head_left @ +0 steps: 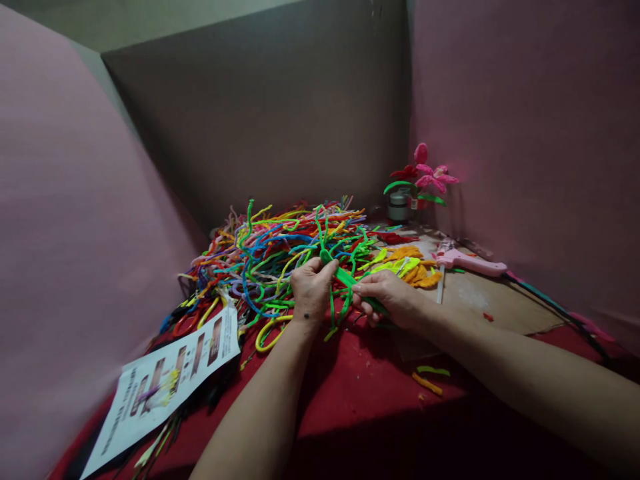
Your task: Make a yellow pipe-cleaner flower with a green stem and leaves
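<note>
Between my hands a flat green strip point(345, 277) slants down to the right. My left hand point(311, 287) pinches its upper left part, near a rounded green end. The fingers of my right hand point(383, 293) are closed on its lower right part. Just behind my hands lies a large tangled pile of fuzzy coloured stems point(280, 243), some of them green and close to my left hand. Yellow and orange fuzzy pieces point(413, 267) lie beyond my right hand.
A pink glue gun point(473, 262) rests on a brown board point(480, 307) at the right. Fuzzy pink flowers point(435, 175) stand by a grey pot point(399, 207) at the back. A printed sheet point(170, 387) lies at the left on the red cloth point(350, 387).
</note>
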A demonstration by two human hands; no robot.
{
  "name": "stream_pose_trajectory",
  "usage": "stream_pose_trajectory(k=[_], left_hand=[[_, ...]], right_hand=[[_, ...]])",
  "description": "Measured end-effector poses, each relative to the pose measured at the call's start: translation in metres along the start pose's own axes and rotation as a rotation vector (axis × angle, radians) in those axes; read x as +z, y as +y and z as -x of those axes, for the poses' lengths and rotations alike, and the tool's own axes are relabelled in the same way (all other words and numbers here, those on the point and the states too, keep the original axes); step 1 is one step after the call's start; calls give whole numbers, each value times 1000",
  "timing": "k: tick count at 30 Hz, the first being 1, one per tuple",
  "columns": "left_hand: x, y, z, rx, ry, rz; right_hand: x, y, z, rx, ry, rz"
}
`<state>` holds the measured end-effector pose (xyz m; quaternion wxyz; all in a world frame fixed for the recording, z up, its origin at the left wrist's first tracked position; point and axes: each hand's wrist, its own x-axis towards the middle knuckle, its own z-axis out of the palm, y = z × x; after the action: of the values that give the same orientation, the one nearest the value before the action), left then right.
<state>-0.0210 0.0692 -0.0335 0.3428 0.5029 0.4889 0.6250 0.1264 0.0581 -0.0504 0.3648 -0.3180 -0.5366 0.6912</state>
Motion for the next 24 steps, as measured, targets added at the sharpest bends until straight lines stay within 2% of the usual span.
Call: stream_pose_trajectory(k=[3,5,6,7,8,9,11,13,15,21,24], left_hand=[[-5,5,-2,-32,39,10],[-11,13,-1,33,93,-5],[-14,19,1,175,144,-80],[-16,25,3,330,117,-191],[-18,30,5,457,12,-307],[-18,35,8,537,-161,-402],[-17,39,12,586,-494,-516],[-14,38,14,558,-704,-561],[-12,35,15,521,-772,-587],[-16,30,16,482,-779,-652],[-19,31,17,483,-827,-758]], right_hand=[[-3,1,-1,14,-7,-15],[-4,0,-1,25,-5,-4],[-5,-1,-1,29,-3,3],[-5,-2,-1,34,-1,10],[-6,-3,-1,37,4,18],[-6,-3,-1,40,7,28],[-7,-5,-1,44,0,56],[-8,-7,0,44,-24,121],[-9,-8,1,53,-65,222],[-9,-13,3,112,-146,461],[-8,-14,4,104,-196,618]])
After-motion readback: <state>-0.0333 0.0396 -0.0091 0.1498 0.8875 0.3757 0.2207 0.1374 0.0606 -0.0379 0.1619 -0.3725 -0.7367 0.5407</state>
